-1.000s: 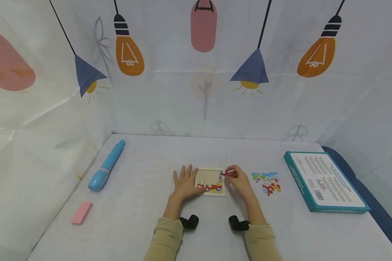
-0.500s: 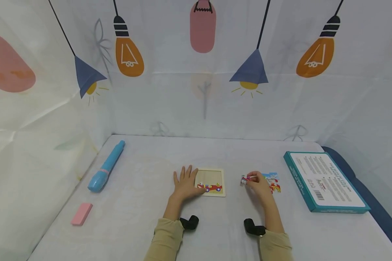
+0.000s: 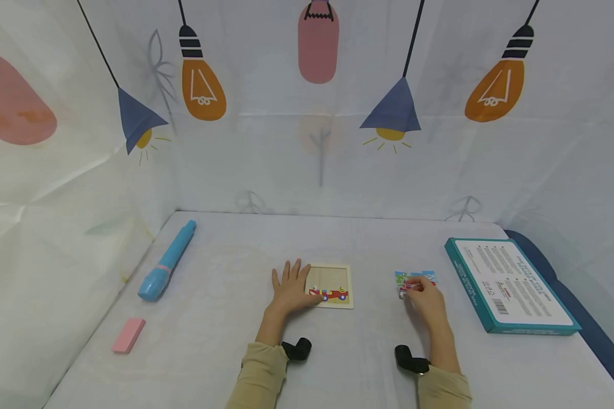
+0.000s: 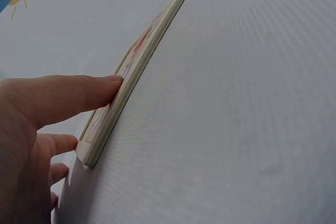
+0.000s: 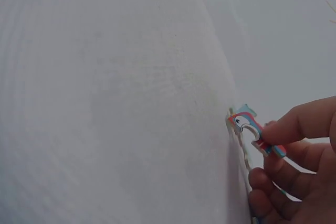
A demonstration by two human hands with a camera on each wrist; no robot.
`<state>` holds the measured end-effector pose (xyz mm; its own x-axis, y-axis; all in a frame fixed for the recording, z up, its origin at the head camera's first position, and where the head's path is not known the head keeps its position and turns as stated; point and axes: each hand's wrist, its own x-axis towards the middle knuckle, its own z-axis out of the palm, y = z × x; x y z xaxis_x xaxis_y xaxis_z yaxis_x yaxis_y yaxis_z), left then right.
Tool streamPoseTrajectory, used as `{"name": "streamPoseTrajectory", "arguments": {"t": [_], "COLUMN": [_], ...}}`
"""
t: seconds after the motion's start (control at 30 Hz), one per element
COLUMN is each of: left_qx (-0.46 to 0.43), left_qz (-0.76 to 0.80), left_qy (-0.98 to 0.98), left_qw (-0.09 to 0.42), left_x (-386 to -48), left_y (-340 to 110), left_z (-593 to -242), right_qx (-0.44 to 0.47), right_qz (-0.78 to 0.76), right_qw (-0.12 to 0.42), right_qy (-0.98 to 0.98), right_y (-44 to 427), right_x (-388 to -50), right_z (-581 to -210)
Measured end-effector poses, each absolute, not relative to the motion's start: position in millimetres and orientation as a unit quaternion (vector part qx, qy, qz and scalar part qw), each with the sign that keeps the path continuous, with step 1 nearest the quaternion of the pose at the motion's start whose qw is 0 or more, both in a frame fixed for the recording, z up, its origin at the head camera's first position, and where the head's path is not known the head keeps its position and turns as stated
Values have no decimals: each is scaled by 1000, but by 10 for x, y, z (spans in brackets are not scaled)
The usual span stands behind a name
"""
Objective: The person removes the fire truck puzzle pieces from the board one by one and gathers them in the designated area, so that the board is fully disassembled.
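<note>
My left hand lies with its fingers spread at the left side of a wooden puzzle board. Its thumb presses on the board's near edge in the left wrist view. Along the bottom of the board sit joined pieces with a red vehicle. Between thumb and fingers, my right hand pinches a puzzle piece printed red, white and blue. That hand is over the loose puzzle pieces right of the board and partly covers them. Whether the pinched piece touches them, I cannot tell.
At the right lies a flat teal box with a printed white face. A blue pen-like device and a pink eraser-like block are on the left of the white table. A patterned curtain stands behind.
My right hand has moved right, from the board's right edge to the loose pieces, carrying the puzzle piece. The left hand and the board have stayed put.
</note>
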<state>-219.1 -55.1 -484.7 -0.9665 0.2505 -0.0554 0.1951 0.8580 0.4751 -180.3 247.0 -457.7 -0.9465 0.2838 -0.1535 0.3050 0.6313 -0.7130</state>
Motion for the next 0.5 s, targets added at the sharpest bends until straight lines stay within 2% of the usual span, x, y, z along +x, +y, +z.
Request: {"name": "streamPoseTrajectory", "arguments": {"t": [0.2,0.5], "left_qx": [119,128], "left_qz": [239,271], "left_qy": [962,953], "left_qw": [53,39], "left_x": [-2197,-2179], "left_y": [-550,-553], "left_z": [-4879,-4898], "right_qx": [160,164], "right_qz": [-338,-347], "right_qw": [-22,-23], "right_qy": [927,923], "right_y": [2508,2492], "right_x": [-1803,-1802], "right_z": [-4623,-4648]}}
